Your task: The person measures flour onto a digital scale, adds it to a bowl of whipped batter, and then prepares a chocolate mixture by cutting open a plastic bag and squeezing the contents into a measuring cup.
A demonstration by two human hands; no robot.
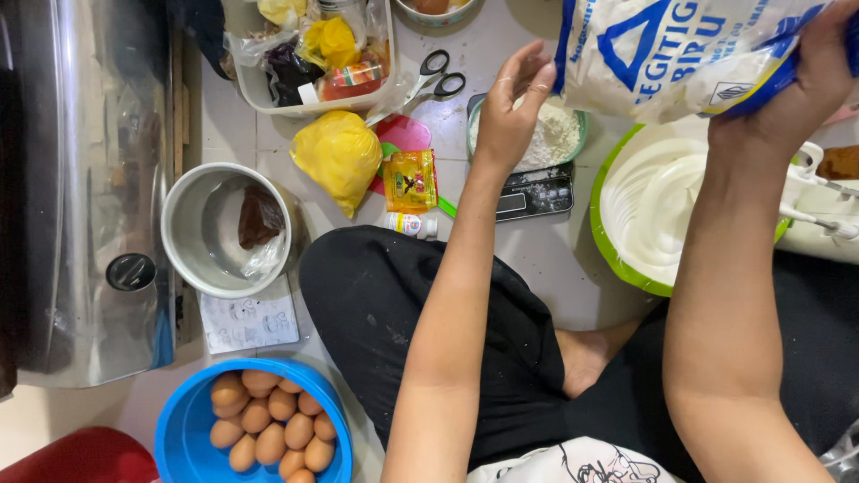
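My right hand grips a white and blue flour bag, tilted over the floor at the upper right. My left hand holds the bag's lower left corner, fingers dusted white. Under that hand a small bowl of flour rests on a black digital scale. A green bowl of whipped white batter stands beside the scale, below the bag.
A blue bowl of brown eggs sits at bottom left. A metal pot, a yellow bag, scissors, a white hand mixer and a tray of packets lie around. A steel oven fills the left.
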